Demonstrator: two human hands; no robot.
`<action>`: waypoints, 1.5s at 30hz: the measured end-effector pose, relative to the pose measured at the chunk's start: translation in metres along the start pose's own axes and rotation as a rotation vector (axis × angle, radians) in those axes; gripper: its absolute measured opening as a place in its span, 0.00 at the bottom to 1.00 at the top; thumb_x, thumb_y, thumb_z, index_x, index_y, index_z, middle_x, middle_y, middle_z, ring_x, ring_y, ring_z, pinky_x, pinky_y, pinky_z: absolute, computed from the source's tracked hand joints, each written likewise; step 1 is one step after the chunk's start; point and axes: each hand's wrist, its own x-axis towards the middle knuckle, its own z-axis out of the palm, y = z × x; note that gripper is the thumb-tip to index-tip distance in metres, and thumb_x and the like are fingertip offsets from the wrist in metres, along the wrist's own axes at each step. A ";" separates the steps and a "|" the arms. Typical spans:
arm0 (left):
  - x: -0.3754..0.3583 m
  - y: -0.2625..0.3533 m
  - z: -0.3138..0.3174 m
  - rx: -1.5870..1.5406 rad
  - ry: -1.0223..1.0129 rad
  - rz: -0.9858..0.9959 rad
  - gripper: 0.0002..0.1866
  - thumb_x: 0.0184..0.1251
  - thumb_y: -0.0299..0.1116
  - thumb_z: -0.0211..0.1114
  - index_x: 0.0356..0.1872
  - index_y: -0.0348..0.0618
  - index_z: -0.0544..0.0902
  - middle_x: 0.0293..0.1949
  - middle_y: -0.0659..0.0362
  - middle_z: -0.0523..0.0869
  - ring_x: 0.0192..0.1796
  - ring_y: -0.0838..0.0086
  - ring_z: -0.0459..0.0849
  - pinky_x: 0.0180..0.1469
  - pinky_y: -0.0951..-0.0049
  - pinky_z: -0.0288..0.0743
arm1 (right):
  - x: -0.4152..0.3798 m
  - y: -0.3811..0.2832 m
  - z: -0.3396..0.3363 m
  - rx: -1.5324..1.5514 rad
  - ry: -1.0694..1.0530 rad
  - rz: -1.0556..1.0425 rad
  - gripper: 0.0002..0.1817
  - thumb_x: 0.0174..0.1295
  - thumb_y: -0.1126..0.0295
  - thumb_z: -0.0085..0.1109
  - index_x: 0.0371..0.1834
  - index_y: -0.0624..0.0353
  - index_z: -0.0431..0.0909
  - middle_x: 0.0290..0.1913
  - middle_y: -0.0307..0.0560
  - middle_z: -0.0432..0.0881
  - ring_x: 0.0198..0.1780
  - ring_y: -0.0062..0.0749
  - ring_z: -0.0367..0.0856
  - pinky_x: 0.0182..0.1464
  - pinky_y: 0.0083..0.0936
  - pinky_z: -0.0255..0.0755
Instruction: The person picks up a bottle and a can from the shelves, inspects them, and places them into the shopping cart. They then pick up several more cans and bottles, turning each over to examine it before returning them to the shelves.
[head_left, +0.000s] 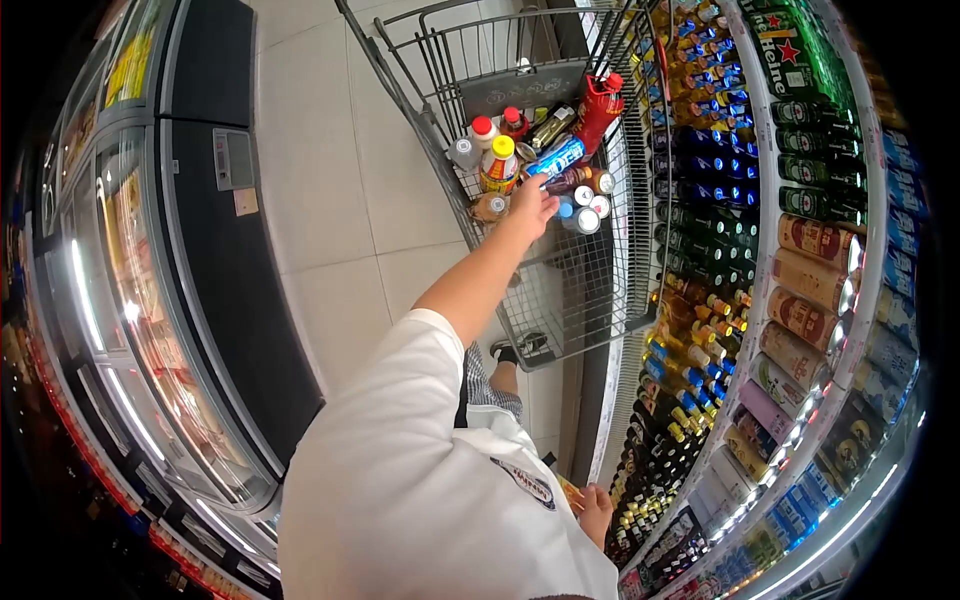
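My left hand (533, 209) reaches into the shopping cart (578, 290), its fingers closed around the near end of a blue can (557, 160). Around that can lie a yellow-capped bottle (499, 165), a white bottle with a red cap (484, 131), a large red bottle (598, 112), a dark gold can (553, 126) and several white-topped containers (587, 219). Low at my right side, my right hand (596, 514) is closed on a yellow-orange printed item (572, 494), mostly hidden by my shirt.
Shelves of beer bottles (705, 235) and cans (800, 310) line the right, close beside the cart. Green Heineken packs (795, 50) sit at the upper right. A glass-fronted refrigerated case (140, 300) with a black side panel (225, 300) stands left of the tiled aisle (335, 200).
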 end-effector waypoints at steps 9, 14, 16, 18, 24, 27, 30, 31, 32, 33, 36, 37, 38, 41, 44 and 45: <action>0.081 0.015 0.000 -0.049 0.242 -0.046 0.19 0.73 0.47 0.60 0.56 0.48 0.73 0.49 0.54 0.78 0.50 0.61 0.79 0.51 0.61 0.80 | -0.028 0.020 0.007 0.088 0.104 0.180 0.15 0.68 0.62 0.63 0.49 0.61 0.77 0.38 0.41 0.82 0.37 0.29 0.84 0.37 0.26 0.79; 0.088 0.010 0.002 -0.081 0.246 -0.150 0.23 0.74 0.50 0.59 0.58 0.44 0.71 0.52 0.49 0.74 0.51 0.58 0.78 0.53 0.60 0.81 | -0.026 -0.025 0.028 0.056 0.130 0.089 0.16 0.68 0.62 0.63 0.51 0.61 0.77 0.40 0.40 0.83 0.38 0.27 0.84 0.39 0.24 0.79; 0.091 0.010 0.005 -0.106 0.243 -0.109 0.27 0.74 0.54 0.58 0.62 0.45 0.69 0.55 0.50 0.74 0.55 0.57 0.76 0.53 0.60 0.82 | -0.026 -0.038 0.037 0.057 0.106 0.073 0.17 0.68 0.62 0.63 0.52 0.61 0.77 0.40 0.39 0.83 0.38 0.27 0.84 0.40 0.24 0.79; 0.096 0.008 0.004 -0.126 0.295 -0.082 0.36 0.68 0.58 0.63 0.65 0.40 0.66 0.57 0.47 0.73 0.53 0.57 0.77 0.49 0.63 0.84 | -0.026 -0.045 0.042 0.047 0.089 0.057 0.17 0.68 0.62 0.63 0.52 0.61 0.77 0.40 0.39 0.83 0.39 0.27 0.84 0.40 0.24 0.79; 0.106 -0.001 -0.005 -0.188 0.229 -0.069 0.20 0.74 0.49 0.60 0.59 0.52 0.73 0.56 0.55 0.73 0.52 0.63 0.73 0.48 0.65 0.80 | -0.029 -0.037 0.046 0.027 0.082 0.086 0.18 0.68 0.62 0.63 0.53 0.62 0.77 0.40 0.39 0.83 0.39 0.27 0.84 0.41 0.24 0.79; 0.098 -0.011 -0.006 -0.197 0.193 -0.063 0.18 0.72 0.45 0.63 0.57 0.53 0.75 0.52 0.54 0.75 0.51 0.64 0.74 0.48 0.67 0.80 | -0.030 -0.025 0.041 0.033 0.092 0.105 0.17 0.68 0.62 0.63 0.53 0.63 0.77 0.40 0.39 0.83 0.39 0.27 0.84 0.40 0.24 0.79; 0.087 -0.012 0.000 -0.178 0.148 -0.073 0.19 0.68 0.43 0.67 0.55 0.48 0.76 0.50 0.55 0.75 0.49 0.66 0.74 0.47 0.68 0.80 | -0.029 -0.014 0.039 0.020 0.103 0.127 0.17 0.68 0.62 0.63 0.52 0.63 0.77 0.40 0.40 0.83 0.39 0.28 0.85 0.39 0.24 0.80; 0.086 -0.013 0.001 -0.177 0.118 -0.084 0.20 0.66 0.43 0.69 0.54 0.47 0.76 0.50 0.55 0.75 0.49 0.66 0.74 0.46 0.68 0.80 | -0.027 -0.011 0.039 0.012 0.098 0.128 0.17 0.68 0.62 0.63 0.52 0.63 0.77 0.40 0.40 0.83 0.39 0.28 0.85 0.39 0.24 0.80; 0.087 -0.015 0.001 -0.171 0.119 -0.107 0.21 0.65 0.43 0.69 0.53 0.46 0.76 0.50 0.55 0.75 0.48 0.66 0.74 0.46 0.69 0.80 | -0.025 -0.006 0.039 0.002 0.095 0.134 0.17 0.68 0.62 0.63 0.52 0.63 0.77 0.40 0.40 0.83 0.39 0.28 0.85 0.40 0.24 0.80; 0.082 -0.015 0.004 -0.169 0.123 -0.132 0.21 0.64 0.43 0.70 0.53 0.46 0.76 0.50 0.56 0.76 0.48 0.66 0.75 0.45 0.69 0.80 | -0.027 -0.008 0.040 -0.012 0.094 0.141 0.17 0.68 0.62 0.63 0.52 0.63 0.77 0.40 0.40 0.83 0.39 0.28 0.85 0.40 0.24 0.80; 0.084 -0.025 0.008 -0.200 0.016 -0.149 0.22 0.63 0.42 0.71 0.52 0.43 0.76 0.47 0.54 0.77 0.49 0.64 0.77 0.47 0.68 0.83 | -0.026 -0.016 0.043 -0.048 0.084 0.131 0.18 0.68 0.62 0.63 0.52 0.64 0.77 0.40 0.42 0.83 0.40 0.28 0.85 0.40 0.25 0.80; 0.082 -0.027 0.009 -0.203 -0.028 -0.129 0.22 0.64 0.42 0.71 0.53 0.41 0.76 0.47 0.53 0.78 0.49 0.63 0.78 0.47 0.68 0.84 | -0.026 -0.016 0.040 -0.061 0.079 0.123 0.18 0.68 0.62 0.64 0.52 0.65 0.77 0.40 0.42 0.83 0.40 0.29 0.85 0.40 0.25 0.80; 0.079 -0.028 0.011 -0.207 -0.070 -0.105 0.22 0.64 0.41 0.70 0.53 0.39 0.76 0.46 0.52 0.78 0.49 0.63 0.79 0.48 0.69 0.85 | -0.024 -0.014 0.036 -0.056 0.073 0.104 0.20 0.68 0.61 0.64 0.54 0.65 0.76 0.41 0.43 0.83 0.40 0.29 0.85 0.41 0.25 0.80; 0.070 -0.030 0.017 -0.081 -0.033 -0.182 0.22 0.62 0.41 0.70 0.49 0.36 0.74 0.40 0.51 0.76 0.47 0.59 0.80 0.40 0.74 0.85 | -0.028 -0.034 0.039 -0.119 0.079 0.013 0.21 0.68 0.62 0.63 0.56 0.66 0.76 0.43 0.44 0.83 0.40 0.28 0.85 0.41 0.25 0.80; 0.003 -0.025 0.028 -0.125 -0.061 -0.201 0.22 0.62 0.40 0.70 0.47 0.37 0.73 0.37 0.52 0.74 0.47 0.57 0.80 0.37 0.75 0.83 | -0.023 -0.040 0.042 -0.129 0.026 -0.053 0.21 0.68 0.62 0.63 0.56 0.66 0.77 0.42 0.44 0.84 0.41 0.27 0.84 0.42 0.25 0.80; -0.011 -0.027 0.022 -0.094 -0.099 -0.241 0.23 0.62 0.42 0.70 0.49 0.37 0.73 0.39 0.50 0.76 0.45 0.60 0.80 0.38 0.75 0.85 | -0.019 -0.040 0.043 -0.132 0.011 -0.067 0.20 0.68 0.62 0.62 0.56 0.67 0.77 0.42 0.44 0.84 0.41 0.27 0.84 0.42 0.25 0.80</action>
